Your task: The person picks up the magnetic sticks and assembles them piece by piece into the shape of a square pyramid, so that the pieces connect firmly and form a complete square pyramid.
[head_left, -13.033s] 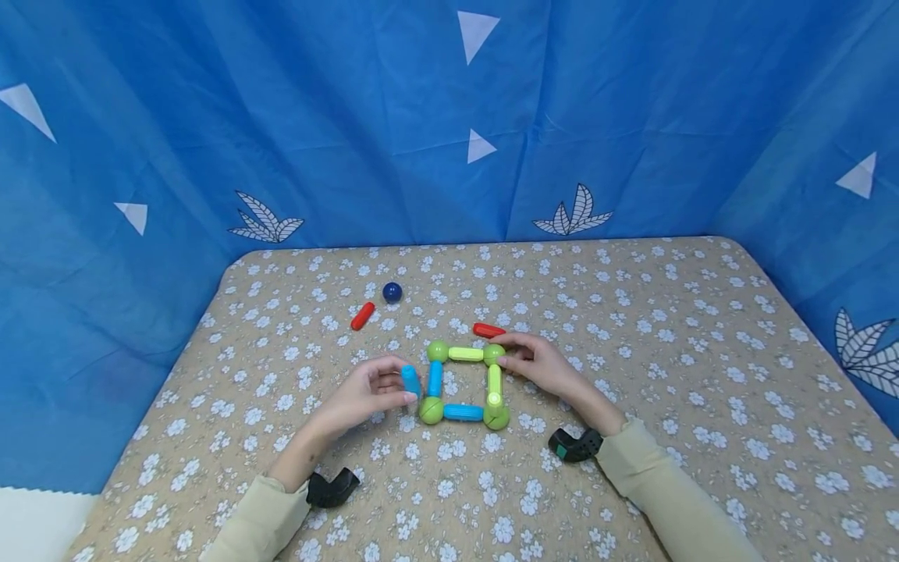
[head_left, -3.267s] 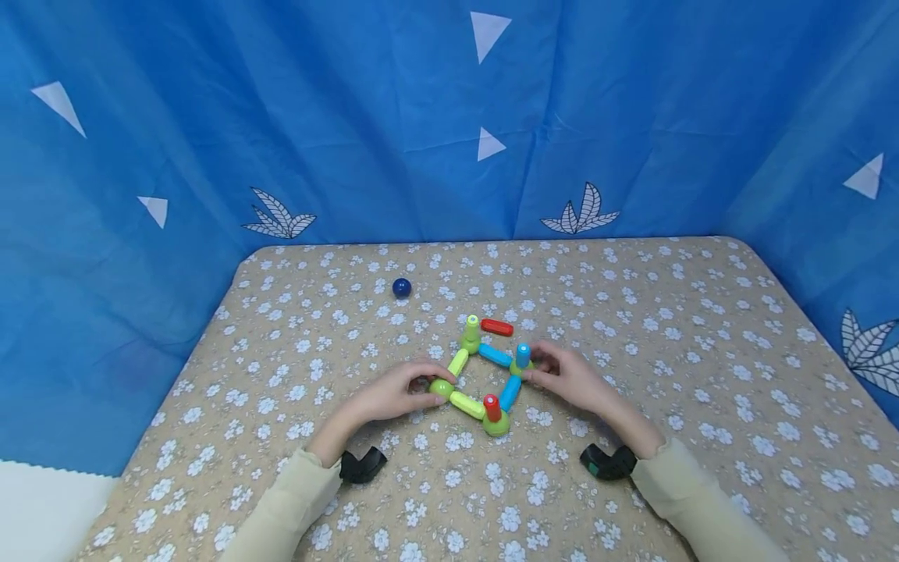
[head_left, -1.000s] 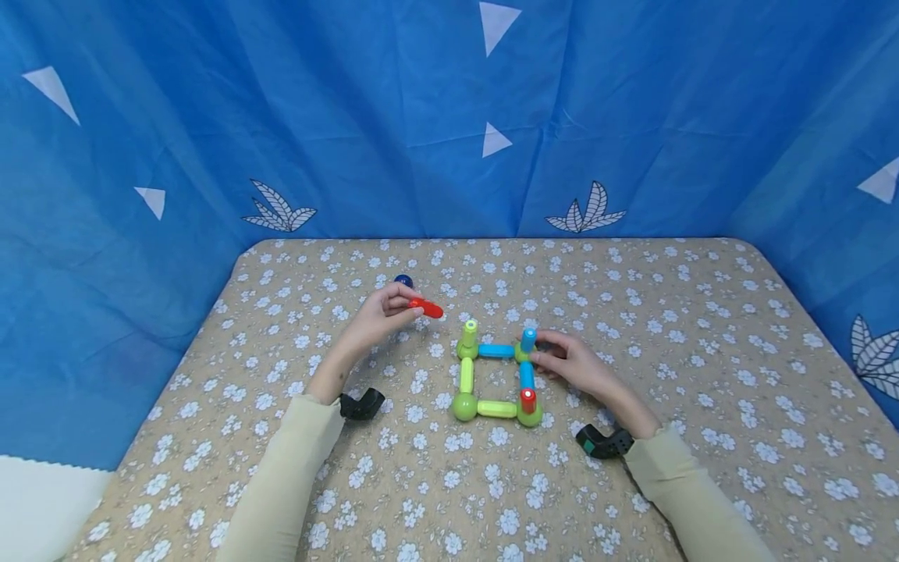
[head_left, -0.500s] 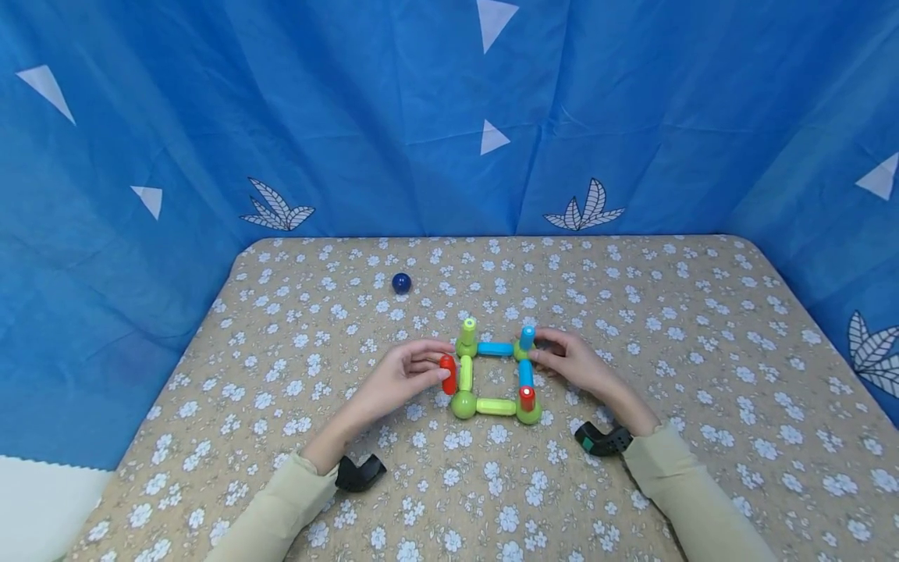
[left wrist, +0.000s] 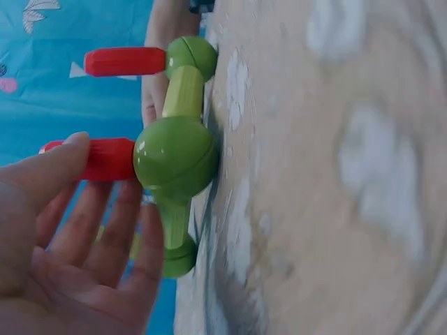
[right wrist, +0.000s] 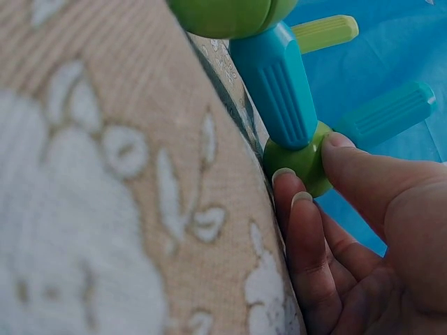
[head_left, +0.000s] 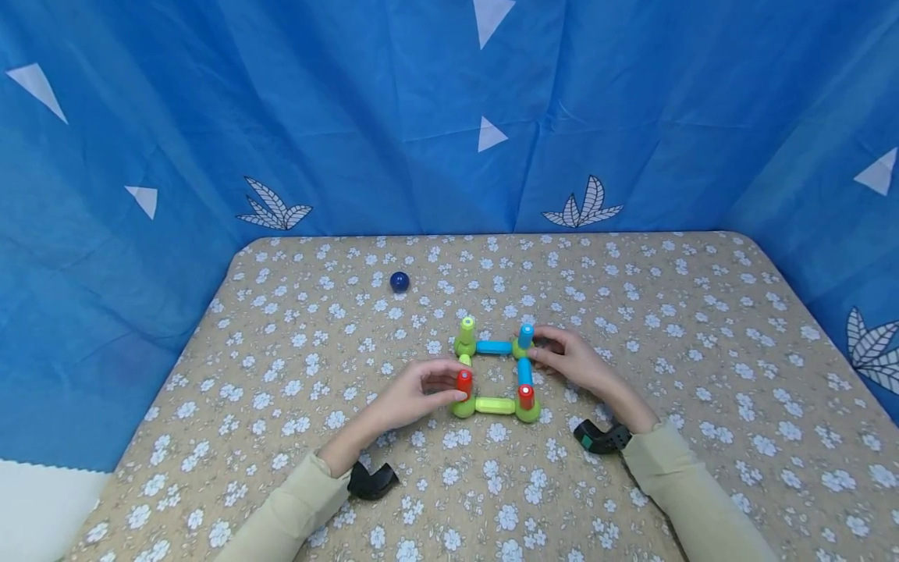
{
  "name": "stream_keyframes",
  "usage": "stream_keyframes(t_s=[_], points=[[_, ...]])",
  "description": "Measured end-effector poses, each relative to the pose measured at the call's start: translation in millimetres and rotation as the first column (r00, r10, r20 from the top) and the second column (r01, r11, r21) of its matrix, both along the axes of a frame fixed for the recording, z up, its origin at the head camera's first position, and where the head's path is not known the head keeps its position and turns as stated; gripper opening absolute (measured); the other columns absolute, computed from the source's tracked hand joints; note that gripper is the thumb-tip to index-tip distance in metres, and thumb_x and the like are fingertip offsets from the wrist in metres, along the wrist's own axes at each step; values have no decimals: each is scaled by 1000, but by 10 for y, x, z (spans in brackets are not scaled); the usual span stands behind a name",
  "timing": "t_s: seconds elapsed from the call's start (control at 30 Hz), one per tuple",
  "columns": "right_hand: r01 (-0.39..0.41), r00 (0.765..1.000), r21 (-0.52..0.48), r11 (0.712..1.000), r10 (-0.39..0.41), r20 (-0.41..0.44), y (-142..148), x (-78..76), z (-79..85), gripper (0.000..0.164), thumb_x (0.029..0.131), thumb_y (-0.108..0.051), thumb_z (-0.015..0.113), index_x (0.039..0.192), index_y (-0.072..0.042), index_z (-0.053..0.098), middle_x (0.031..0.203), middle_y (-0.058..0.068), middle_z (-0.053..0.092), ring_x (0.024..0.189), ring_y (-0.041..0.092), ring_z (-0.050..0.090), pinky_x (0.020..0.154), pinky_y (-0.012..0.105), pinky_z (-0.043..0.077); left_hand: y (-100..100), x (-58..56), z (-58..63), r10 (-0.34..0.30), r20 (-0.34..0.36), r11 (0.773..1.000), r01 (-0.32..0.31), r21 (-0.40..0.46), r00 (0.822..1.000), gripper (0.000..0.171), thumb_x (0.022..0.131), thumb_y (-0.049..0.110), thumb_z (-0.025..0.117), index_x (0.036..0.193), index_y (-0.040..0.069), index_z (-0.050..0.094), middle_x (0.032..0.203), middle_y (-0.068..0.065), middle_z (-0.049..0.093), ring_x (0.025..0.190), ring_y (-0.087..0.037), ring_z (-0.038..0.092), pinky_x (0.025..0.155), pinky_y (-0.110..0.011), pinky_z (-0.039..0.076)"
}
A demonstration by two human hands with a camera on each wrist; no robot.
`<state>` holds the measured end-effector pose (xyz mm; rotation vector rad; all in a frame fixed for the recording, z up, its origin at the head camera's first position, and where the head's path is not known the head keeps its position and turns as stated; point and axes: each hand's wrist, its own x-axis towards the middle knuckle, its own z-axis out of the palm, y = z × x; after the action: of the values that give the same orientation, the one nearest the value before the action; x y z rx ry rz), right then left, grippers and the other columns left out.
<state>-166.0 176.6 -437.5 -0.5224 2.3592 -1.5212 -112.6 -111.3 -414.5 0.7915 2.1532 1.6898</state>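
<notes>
A square frame of green balls joined by yellow-green rods (head_left: 495, 406) and blue rods (head_left: 494, 347) lies on the table. My left hand (head_left: 413, 396) pinches a red rod (left wrist: 112, 159) between thumb and fingers. That rod stands upright with its lower end against the near-left green ball (left wrist: 174, 155). My right hand (head_left: 574, 363) holds the far-right green ball (right wrist: 300, 164), thumb on one side and fingertips on the other. Upright on the other corners are a blue rod (head_left: 526, 336), a yellow-green rod (head_left: 467, 329) and a second red rod (head_left: 526, 396).
A dark blue ball (head_left: 399, 282) lies alone on the flowered tablecloth (head_left: 667, 328), behind and left of the frame. A blue curtain (head_left: 393, 117) surrounds the back and sides. Each wrist wears a black camera mount (head_left: 372, 481).
My left hand has taken the loose red rod from behind the frame to the near-left ball and stood it there. Earlier the frame gained its other upright rods and was turned. The right hand keeps its hold.
</notes>
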Motion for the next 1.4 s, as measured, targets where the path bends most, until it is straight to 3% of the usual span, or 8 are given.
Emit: stream_keyframes(t_s=[0.23, 0.4, 0.47, 0.63, 0.73, 0.97, 1.1, 1.4], points=[[14, 1000, 0, 1000, -14, 7, 14, -2, 35, 38, 94, -12, 58, 129, 1, 51, 96, 13, 63, 75, 23, 60, 59, 30, 51, 28, 116, 218, 0, -63, 998, -4, -61, 998, 29, 85, -3, 65, 112, -12, 59, 103, -17, 64, 93, -25, 62, 85, -39, 49], [79, 990, 60, 995, -71, -119, 127, 158, 141, 25, 94, -14, 59, 116, -4, 60, 102, 10, 61, 72, 21, 56, 55, 28, 47, 39, 158, 278, -5, -97, 994, -6, -108, 995, 30, 84, -2, 66, 112, -9, 61, 99, -14, 66, 83, -21, 61, 72, -33, 52], [36, 990, 64, 997, -27, -137, 162, 281, 177, 20, 94, -13, 59, 111, -4, 62, 99, 8, 62, 73, 20, 56, 56, 28, 47, 39, 162, 275, -8, -106, 994, -4, -112, 994, 30, 84, -2, 66, 112, -9, 61, 98, -13, 66, 81, -21, 60, 69, -32, 51], [-221, 974, -38, 975, 219, -59, 107, 548, 238, 27, 92, -8, 59, 119, -4, 60, 92, 10, 61, 70, 21, 56, 57, 30, 48, 15, 125, 116, 13, -100, 992, -25, -126, 995, 31, 84, 0, 67, 114, -7, 62, 100, -12, 66, 83, -18, 60, 71, -32, 51], [-265, 963, -46, 963, 262, -64, 20, 623, 252, 31, 89, -9, 64, 120, -6, 61, 85, 7, 59, 63, 17, 53, 52, 28, 47, 11, 86, -6, 30, -96, 990, -44, -138, 995, 32, 84, 4, 69, 114, -3, 63, 101, -10, 67, 85, -15, 60, 70, -30, 51], [-53, 996, 24, 998, 54, -69, -137, 679, 211, 27, 87, -20, 68, 111, -7, 63, 67, 0, 52, 53, 11, 44, 45, 22, 38, 65, 76, -55, 87, -76, 989, -95, -109, 993, 31, 81, 12, 74, 109, 1, 65, 96, -4, 69, 86, -12, 63, 72, -28, 52], [54, 995, -1, 999, -54, -82, -201, 668, 170, 22, 87, -19, 69, 104, -7, 62, 64, 0, 51, 51, 11, 40, 44, 21, 34, 123, 95, -41, 143, -74, 983, -150, -109, 987, 27, 80, 13, 75, 103, 2, 67, 91, -4, 69, 82, -12, 64, 68, -27, 53], [78, 985, 28, 997, -73, -158, -282, 646, 147, 20, 84, -20, 71, 101, -11, 64, 64, -1, 49, 48, 10, 37, 41, 22, 32, 202, 145, 10, 250, -104, 952, -264, -157, 963, 24, 83, 17, 72, 103, 3, 69, 89, -2, 67, 64, -11, 59, 55, -25, 51]])
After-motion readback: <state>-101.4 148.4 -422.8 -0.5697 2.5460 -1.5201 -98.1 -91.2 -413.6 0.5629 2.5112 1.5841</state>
